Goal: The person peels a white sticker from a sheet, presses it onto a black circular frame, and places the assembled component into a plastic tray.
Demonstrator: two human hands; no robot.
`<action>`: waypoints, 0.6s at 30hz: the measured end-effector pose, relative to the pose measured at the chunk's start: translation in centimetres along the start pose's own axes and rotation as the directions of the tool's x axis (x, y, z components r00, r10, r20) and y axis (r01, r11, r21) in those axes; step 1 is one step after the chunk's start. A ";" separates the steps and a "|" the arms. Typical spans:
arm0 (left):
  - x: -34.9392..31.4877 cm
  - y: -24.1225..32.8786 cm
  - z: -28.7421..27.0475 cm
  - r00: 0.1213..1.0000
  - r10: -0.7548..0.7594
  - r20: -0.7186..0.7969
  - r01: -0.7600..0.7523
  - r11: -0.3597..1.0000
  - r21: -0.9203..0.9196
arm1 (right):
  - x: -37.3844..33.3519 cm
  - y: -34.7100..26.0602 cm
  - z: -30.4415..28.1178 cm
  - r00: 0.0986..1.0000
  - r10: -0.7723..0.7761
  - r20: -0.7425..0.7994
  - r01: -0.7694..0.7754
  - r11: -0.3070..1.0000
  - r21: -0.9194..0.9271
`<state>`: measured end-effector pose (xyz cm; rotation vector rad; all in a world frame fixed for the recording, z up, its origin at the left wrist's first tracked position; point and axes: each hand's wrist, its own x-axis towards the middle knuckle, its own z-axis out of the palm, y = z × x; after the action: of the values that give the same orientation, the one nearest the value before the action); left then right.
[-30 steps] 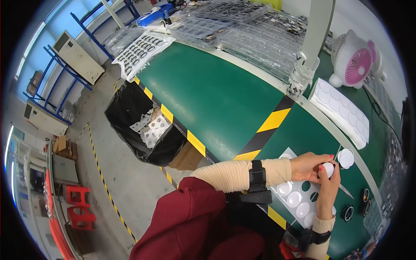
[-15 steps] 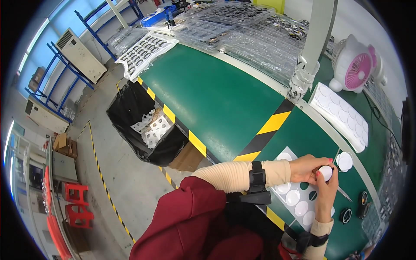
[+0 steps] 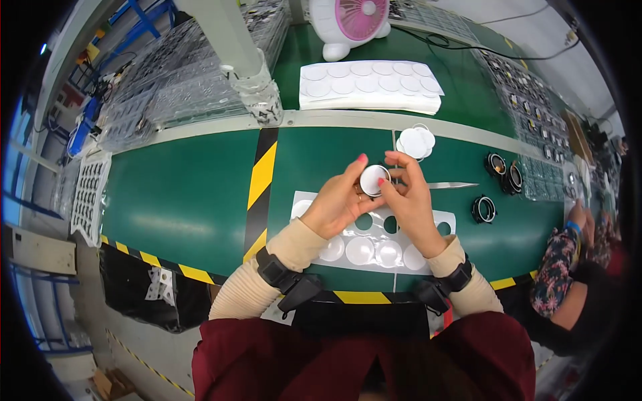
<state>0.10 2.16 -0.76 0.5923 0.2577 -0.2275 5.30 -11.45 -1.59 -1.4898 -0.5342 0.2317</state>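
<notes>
- The view has swung right over the last second, so the table (image 3: 180, 200) and both hands now sit near mid-picture
- The left hand (image 3: 331, 204) is closed around a small round piece (image 3: 372, 179), white-faced with a dark rim, keeping it raised above the table
- The right hand (image 3: 411, 207) has its thumb on the white face, its other fingers curled near the rim, so both hands share one piece
- That dark rim shows more clearly than a second ago; the white face appears to lie inside it, though whether it sits flush I cannot tell
- The hold itself is little altered, which suggests the handling of this piece is unfinished
- Below the hands lies a sheet of white discs (image 3: 376, 234), less covered by the left forearm than before, with green showing through several round gaps
- A pointed metal tool (image 3: 455, 185) lies just beside the right hand, loose white discs (image 3: 415, 142) are beyond it, and a dark ring (image 3: 484, 209) rests further right, with no hand on any of them
</notes>
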 end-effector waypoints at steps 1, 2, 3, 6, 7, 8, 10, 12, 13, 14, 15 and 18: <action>0.1 0.0 0.0 1.000 0.004 -0.010 -0.005 1.000 -0.009 | 0.0 -0.4 -0.1 0.998 -0.055 -0.006 0.054 0.993 -0.104; 0.1 0.0 0.0 1.000 0.009 -0.019 -0.010 1.000 -0.019 | -0.2 -0.6 -0.1 0.994 -0.109 -0.006 0.105 0.972 -0.209; 0.1 -0.1 -0.2 1.000 0.001 -0.009 -0.001 1.000 -0.017 | -0.4 -0.7 -0.1 0.994 -0.111 -0.017 0.105 0.971 -0.216; 0.3 -0.3 -1.1 0.998 0.057 -0.038 -0.057 0.998 -0.014 | -0.7 -1.0 -0.5 0.951 -0.297 0.092 0.309 0.876 -0.370; 0.3 -0.1 -1.4 0.999 0.046 -0.018 -0.046 0.999 -0.015 | -0.6 -1.5 -0.8 0.950 -0.300 0.081 0.307 0.869 -0.388; 0.2 0.0 -1.9 0.999 0.047 -0.015 -0.048 0.997 -0.063 | -0.2 -2.1 -1.2 0.925 -0.376 0.053 0.359 0.820 -0.446; 0.1 0.1 -2.2 0.999 0.050 -0.018 -0.052 0.986 -0.158 | 1.1 -3.3 -2.0 0.853 -0.522 0.018 0.443 0.704 -0.555; -0.2 -0.1 -1.5 1.000 0.020 0.024 -0.016 0.989 -0.149 | 3.3 -3.3 -3.6 0.895 -0.444 -0.044 0.317 0.702 -0.637; -0.3 0.0 -0.9 0.998 0.004 0.057 0.004 0.991 -0.135 | 4.4 -3.3 -4.4 0.922 -0.372 -0.109 0.196 0.690 -0.696; -0.3 0.0 -0.4 0.996 -0.014 0.091 0.025 0.992 -0.120 | 5.4 -2.0 -5.1 0.917 -0.378 -0.123 0.187 0.684 -0.705; 0.0 -0.5 0.3 0.990 -0.046 0.131 0.061 0.992 -0.112 | 6.0 -0.3 -6.9 0.941 -0.338 0.016 0.157 0.394 -0.906; -0.4 -0.2 -0.8 0.992 -0.072 0.102 0.087 0.985 -0.147 | 5.2 -1.9 -5.5 0.890 -0.408 0.205 0.283 0.138 -0.949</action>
<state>-0.51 2.58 -1.37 0.4195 0.2033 -0.3102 12.09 -14.07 1.30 -2.5335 -1.0397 -0.7556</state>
